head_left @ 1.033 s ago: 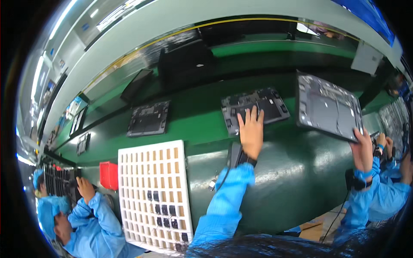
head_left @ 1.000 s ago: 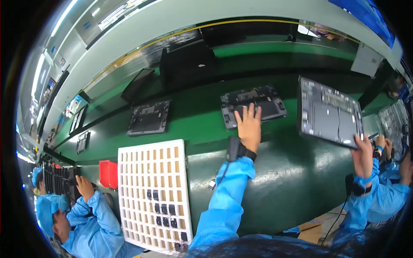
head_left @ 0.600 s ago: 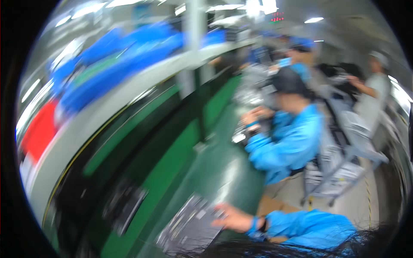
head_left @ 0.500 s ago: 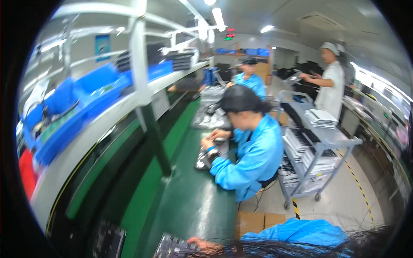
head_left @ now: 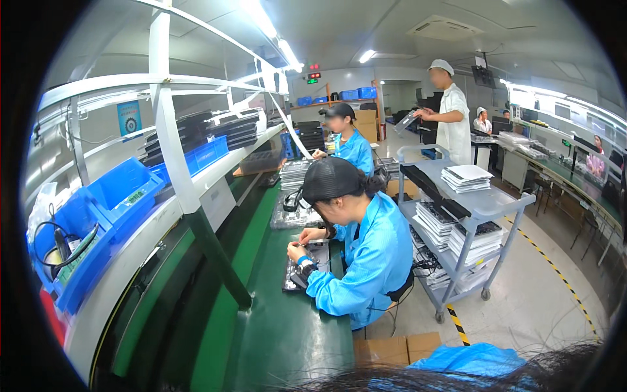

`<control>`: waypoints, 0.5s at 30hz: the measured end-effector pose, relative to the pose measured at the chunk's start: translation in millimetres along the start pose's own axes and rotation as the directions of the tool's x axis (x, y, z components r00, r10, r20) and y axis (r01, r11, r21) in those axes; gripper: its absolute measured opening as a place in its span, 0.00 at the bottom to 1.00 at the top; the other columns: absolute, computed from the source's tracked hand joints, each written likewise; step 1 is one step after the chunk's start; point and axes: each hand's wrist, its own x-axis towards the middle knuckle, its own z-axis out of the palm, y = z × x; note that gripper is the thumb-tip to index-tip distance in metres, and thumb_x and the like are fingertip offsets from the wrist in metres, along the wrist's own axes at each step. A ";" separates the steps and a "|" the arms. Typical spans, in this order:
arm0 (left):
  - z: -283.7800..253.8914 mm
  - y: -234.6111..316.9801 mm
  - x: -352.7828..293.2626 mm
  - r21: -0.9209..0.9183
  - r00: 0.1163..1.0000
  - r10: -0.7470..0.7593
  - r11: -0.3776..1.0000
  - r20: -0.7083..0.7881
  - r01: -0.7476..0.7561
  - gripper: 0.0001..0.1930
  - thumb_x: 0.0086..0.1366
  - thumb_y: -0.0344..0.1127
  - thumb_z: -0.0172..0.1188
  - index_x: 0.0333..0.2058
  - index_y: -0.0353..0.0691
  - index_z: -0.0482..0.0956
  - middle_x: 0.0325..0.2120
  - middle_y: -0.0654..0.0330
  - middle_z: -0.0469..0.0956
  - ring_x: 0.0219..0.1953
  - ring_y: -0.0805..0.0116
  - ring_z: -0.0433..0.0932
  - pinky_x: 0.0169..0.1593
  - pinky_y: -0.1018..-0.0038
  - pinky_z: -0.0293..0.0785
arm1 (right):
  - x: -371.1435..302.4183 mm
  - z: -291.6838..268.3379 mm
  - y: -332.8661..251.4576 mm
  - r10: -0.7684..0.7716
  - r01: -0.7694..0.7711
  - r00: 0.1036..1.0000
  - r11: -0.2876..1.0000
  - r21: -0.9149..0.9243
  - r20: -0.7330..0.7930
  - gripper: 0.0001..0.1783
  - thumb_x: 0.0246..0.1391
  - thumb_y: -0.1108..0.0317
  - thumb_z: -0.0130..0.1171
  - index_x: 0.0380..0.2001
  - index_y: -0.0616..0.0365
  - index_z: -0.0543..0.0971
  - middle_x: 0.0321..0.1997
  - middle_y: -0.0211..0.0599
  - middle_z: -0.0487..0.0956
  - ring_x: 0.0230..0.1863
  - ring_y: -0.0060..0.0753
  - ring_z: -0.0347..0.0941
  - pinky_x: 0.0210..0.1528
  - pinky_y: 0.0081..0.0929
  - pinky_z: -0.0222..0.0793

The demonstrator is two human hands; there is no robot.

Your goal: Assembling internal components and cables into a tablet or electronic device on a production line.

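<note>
Neither of my hands shows; only my blue sleeve [head_left: 467,359] appears at the lower edge, partly covered by dark hair. In front of me runs a green workbench [head_left: 281,340]. Farther along it, a seated co-worker in a blue smock [head_left: 369,261] bends over a dark, flat electronic housing [head_left: 289,282]. That person's two hands [head_left: 302,247] are close together above it, fingers pinched on something too small to make out. Beyond, a second person in blue [head_left: 353,149] sits by stacked flat parts [head_left: 295,175].
At left, a white shelf frame [head_left: 160,98] carries blue bins [head_left: 124,196] with cables. A grey cart [head_left: 477,202] loaded with flat stacks stands right, near a standing person in white [head_left: 455,117] holding a flat panel. Cardboard boxes [head_left: 385,349] lie below the bench edge.
My view has swung right and tilted up. A hand and a dark electronic housing at the lower edge have gone out of view. The co-worker's hands stay at the same housing.
</note>
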 end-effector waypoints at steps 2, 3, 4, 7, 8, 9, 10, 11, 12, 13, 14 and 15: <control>-0.3 0.6 2.5 -0.005 1.000 0.005 1.000 0.006 -0.005 0.21 0.60 0.29 0.76 0.51 0.33 0.83 0.46 0.45 0.82 0.49 0.52 0.81 0.53 0.62 0.78 | -2.3 -5.4 -1.6 -0.005 0.004 1.000 1.000 -0.014 -0.012 0.32 0.53 0.49 0.73 0.52 0.60 0.76 0.49 0.49 0.78 0.51 0.52 0.74 0.53 0.46 0.74; 0.2 0.8 4.5 -0.012 1.000 0.006 1.000 0.010 -0.006 0.20 0.60 0.29 0.76 0.51 0.33 0.83 0.46 0.45 0.82 0.48 0.52 0.81 0.52 0.62 0.78 | -1.7 -3.0 -2.2 0.000 -0.001 1.000 1.000 -0.010 -0.016 0.31 0.53 0.49 0.73 0.52 0.60 0.77 0.49 0.50 0.78 0.51 0.53 0.74 0.53 0.46 0.74; 0.4 1.1 5.7 -0.013 1.000 0.005 1.000 0.008 -0.005 0.20 0.60 0.29 0.76 0.51 0.33 0.83 0.45 0.45 0.82 0.48 0.53 0.81 0.52 0.63 0.78 | -2.5 -4.3 -3.7 -0.002 0.001 1.000 1.000 -0.014 -0.022 0.31 0.53 0.50 0.73 0.51 0.60 0.77 0.48 0.50 0.78 0.51 0.53 0.74 0.54 0.47 0.74; 0.4 -2.2 6.8 -0.024 1.000 0.010 1.000 0.008 -0.009 0.20 0.60 0.29 0.76 0.50 0.33 0.84 0.44 0.46 0.83 0.47 0.53 0.82 0.51 0.63 0.78 | -7.2 -4.3 -5.1 -0.006 0.005 0.999 1.000 -0.025 -0.034 0.29 0.53 0.50 0.73 0.49 0.60 0.78 0.47 0.51 0.78 0.51 0.55 0.74 0.54 0.48 0.73; -1.4 -3.9 4.9 -0.034 1.000 0.009 0.999 0.010 -0.009 0.20 0.60 0.29 0.76 0.50 0.33 0.84 0.44 0.46 0.83 0.46 0.54 0.82 0.51 0.64 0.78 | -9.2 -3.6 -5.3 -0.005 0.004 0.999 0.999 -0.032 -0.036 0.29 0.53 0.51 0.73 0.49 0.60 0.78 0.47 0.52 0.79 0.51 0.56 0.74 0.54 0.49 0.73; -0.6 -4.9 5.6 -0.038 1.000 0.011 0.999 0.008 -0.010 0.19 0.60 0.29 0.76 0.50 0.33 0.84 0.43 0.46 0.83 0.46 0.54 0.82 0.50 0.64 0.79 | -12.4 -3.9 -6.5 -0.011 0.010 0.999 0.999 -0.039 -0.044 0.29 0.52 0.51 0.73 0.48 0.60 0.78 0.46 0.52 0.79 0.51 0.57 0.74 0.54 0.49 0.73; -2.4 -7.0 4.9 -0.043 1.000 0.010 0.999 0.005 -0.010 0.19 0.60 0.28 0.76 0.50 0.33 0.84 0.43 0.46 0.83 0.45 0.54 0.82 0.50 0.64 0.79 | -13.6 -2.1 -6.5 -0.013 0.011 0.999 0.999 -0.042 -0.042 0.28 0.52 0.51 0.73 0.48 0.60 0.78 0.46 0.53 0.79 0.51 0.57 0.74 0.55 0.50 0.73; -3.9 -8.6 2.7 -0.046 1.000 0.007 0.999 0.004 -0.007 0.19 0.60 0.28 0.76 0.50 0.34 0.84 0.42 0.46 0.83 0.45 0.55 0.83 0.50 0.64 0.79 | -15.6 -1.4 -6.9 -0.020 0.018 0.999 0.998 -0.056 -0.042 0.28 0.52 0.51 0.73 0.47 0.60 0.79 0.46 0.53 0.79 0.51 0.58 0.74 0.55 0.50 0.73; -4.2 -10.9 1.3 -0.051 1.000 0.005 0.999 -0.003 -0.006 0.19 0.60 0.28 0.76 0.49 0.34 0.84 0.42 0.46 0.84 0.45 0.55 0.83 0.50 0.65 0.79 | -17.8 -0.9 -7.1 -0.028 0.025 0.999 0.998 -0.066 -0.041 0.27 0.52 0.52 0.73 0.47 0.60 0.79 0.45 0.53 0.79 0.51 0.58 0.74 0.55 0.50 0.73; -5.6 -14.3 -0.6 -0.054 1.000 -0.003 0.999 -0.013 0.002 0.19 0.60 0.28 0.76 0.49 0.34 0.84 0.42 0.46 0.84 0.44 0.55 0.83 0.49 0.65 0.79 | -18.2 1.8 -7.9 -0.037 0.034 0.999 0.996 -0.081 -0.034 0.27 0.52 0.52 0.73 0.46 0.60 0.79 0.45 0.54 0.80 0.51 0.59 0.74 0.55 0.51 0.73; -9.7 -17.9 -3.1 -0.059 1.000 -0.014 0.998 -0.026 0.013 0.19 0.60 0.28 0.76 0.49 0.34 0.84 0.41 0.46 0.84 0.44 0.55 0.83 0.49 0.65 0.79 | -17.8 3.3 -9.2 -0.053 0.051 0.998 0.994 -0.101 -0.022 0.26 0.52 0.52 0.73 0.46 0.60 0.79 0.45 0.54 0.80 0.51 0.60 0.74 0.55 0.51 0.73; -13.6 -24.6 -6.7 -0.065 0.998 -0.031 0.998 -0.051 0.028 0.18 0.60 0.28 0.76 0.49 0.34 0.85 0.41 0.47 0.84 0.43 0.56 0.83 0.49 0.65 0.79 | -16.5 6.0 -10.6 -0.076 0.074 0.997 0.988 -0.135 -0.006 0.26 0.52 0.52 0.73 0.45 0.60 0.80 0.44 0.55 0.80 0.51 0.60 0.74 0.55 0.52 0.73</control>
